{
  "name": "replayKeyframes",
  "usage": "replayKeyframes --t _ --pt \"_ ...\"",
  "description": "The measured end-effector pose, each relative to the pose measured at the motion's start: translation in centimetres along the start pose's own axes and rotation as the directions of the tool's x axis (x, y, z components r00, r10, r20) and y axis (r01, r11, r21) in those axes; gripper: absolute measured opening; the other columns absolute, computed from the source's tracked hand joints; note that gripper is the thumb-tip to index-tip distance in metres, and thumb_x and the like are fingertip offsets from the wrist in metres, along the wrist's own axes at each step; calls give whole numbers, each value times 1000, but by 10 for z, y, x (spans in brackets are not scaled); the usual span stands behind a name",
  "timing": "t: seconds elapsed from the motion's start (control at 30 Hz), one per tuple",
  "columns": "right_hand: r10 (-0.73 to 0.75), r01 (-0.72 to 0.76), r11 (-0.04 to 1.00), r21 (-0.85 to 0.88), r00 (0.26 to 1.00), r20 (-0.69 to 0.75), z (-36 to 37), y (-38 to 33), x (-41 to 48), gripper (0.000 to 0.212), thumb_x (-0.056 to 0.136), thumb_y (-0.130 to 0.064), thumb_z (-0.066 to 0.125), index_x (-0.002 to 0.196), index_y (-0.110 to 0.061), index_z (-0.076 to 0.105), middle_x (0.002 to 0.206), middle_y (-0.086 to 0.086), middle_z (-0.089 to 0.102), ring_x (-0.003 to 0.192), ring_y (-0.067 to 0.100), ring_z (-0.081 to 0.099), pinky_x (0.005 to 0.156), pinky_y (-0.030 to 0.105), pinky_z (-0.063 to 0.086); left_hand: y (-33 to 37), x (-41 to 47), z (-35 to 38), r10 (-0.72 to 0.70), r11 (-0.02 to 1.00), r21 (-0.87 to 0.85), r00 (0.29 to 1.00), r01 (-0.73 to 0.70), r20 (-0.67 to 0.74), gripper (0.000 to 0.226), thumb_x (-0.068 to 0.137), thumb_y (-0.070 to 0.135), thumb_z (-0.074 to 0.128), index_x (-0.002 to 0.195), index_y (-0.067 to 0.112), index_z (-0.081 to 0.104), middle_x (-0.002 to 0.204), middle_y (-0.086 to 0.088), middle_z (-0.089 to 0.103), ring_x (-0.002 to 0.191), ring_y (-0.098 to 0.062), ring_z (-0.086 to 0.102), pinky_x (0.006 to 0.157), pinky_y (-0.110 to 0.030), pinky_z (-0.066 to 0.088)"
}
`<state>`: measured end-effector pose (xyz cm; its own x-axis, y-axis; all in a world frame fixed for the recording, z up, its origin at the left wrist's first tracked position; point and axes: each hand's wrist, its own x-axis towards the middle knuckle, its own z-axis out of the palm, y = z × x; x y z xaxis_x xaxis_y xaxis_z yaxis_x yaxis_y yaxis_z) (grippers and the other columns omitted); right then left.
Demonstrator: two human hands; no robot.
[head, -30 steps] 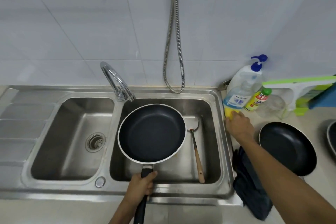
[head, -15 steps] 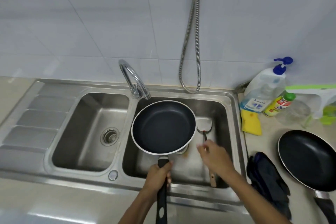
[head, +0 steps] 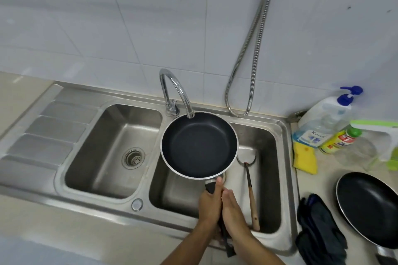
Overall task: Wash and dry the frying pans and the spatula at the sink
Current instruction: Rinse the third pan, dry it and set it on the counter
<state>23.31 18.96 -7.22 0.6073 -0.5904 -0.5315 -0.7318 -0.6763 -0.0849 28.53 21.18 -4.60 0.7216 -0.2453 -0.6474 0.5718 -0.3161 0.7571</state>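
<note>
A black round non-stick frying pan is held over the steel sink's right basin, under the chrome tap spout, its handle gripped by the left hand, the right hand laid straight-fingered alongside; it is best kept level while water is run.

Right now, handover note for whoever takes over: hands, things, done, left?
Left hand: grip on the handle of frying pan, held over the right basin under the faucet.
Right hand: fingers straight, against the same handle.
Spatula: lying in the right basin.
Second pan, sponge, cloth: on the counter to the right.
Done: no water or suds visible.
Left: wash and dry both pans and spatula.
</note>
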Motion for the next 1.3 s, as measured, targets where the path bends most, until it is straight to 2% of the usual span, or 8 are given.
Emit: replayKeyframes --t 0.07,0.13,0.47,0.6,0.77,1.0,1.17,1.3 --pt "153 -193 782 592 981 117 -22 2 -3 36 107 -29 46 81 -11 63 81 -2 70 89 20 69 117 50 31 3 1 -3 8 1000 -2 1000 -8 4 63 94 69 50 86 15 81 80 4 80 79 -8 75 78 -26 59" --pt "196 -213 565 797 973 122 -31 -3 -1 57 100 -68 27 102 -27 67 100 -2 72 99 22 67 99 42 49 7 2 -5 21 1000 12 1000 -21 8 61 97 65 47 85 17 83 79 7 80 75 -3 74 70 -16 54" --pt "12 124 720 683 981 -192 -25 16 1 70 90 -74 20 119 -33 69 74 -12 72 74 5 70 79 32 62 2 19 -6 -29 998 65 985 18 172 48 99 61 48 96 23 75 89 9 80 87 -6 75 86 -28 58" --pt "-80 260 775 576 945 -319 -25 28 7 57 96 -63 28 139 -38 56 99 -11 76 87 8 71 85 30 60 -1 24 -25 81 946 297 982 -129 169 52 102 53 50 67 17 65 54 13 68 56 3 65 65 -17 52" --pt "-91 274 797 538 935 -342 -13 38 16 51 97 -52 48 142 -29 56 95 -7 76 81 8 69 82 26 59 13 35 -87 428 624 751 899 -219 -93 52 99 66 34 82 23 58 61 4 66 59 -13 68 64 -36 60" --pt "-97 311 800 513 911 -401 9 37 22 59 99 -63 37 137 -25 61 85 -9 74 71 12 69 71 30 62 150 137 -128 793 32 885 550 -464 260 45 96 27 60 136 11 51 139 -10 56 126 -30 54 102 -43 48" --pt "-87 306 789 533 915 -395 6 36 22 57 98 -63 39 141 -30 56 84 -9 73 71 12 68 72 30 61 209 186 -126 594 -243 921 704 -304 389 57 96 20 50 150 7 40 156 -10 41 145 -29 35 110 -47 41" --pt "-94 327 776 539 905 -414 5 36 21 60 97 -66 36 139 -29 57 81 -10 72 68 9 67 70 29 62 208 185 -125 634 -213 927 678 -310 372 50 92 11 48 142 3 49 145 -13 53 136 -32 45 103 -47 47"
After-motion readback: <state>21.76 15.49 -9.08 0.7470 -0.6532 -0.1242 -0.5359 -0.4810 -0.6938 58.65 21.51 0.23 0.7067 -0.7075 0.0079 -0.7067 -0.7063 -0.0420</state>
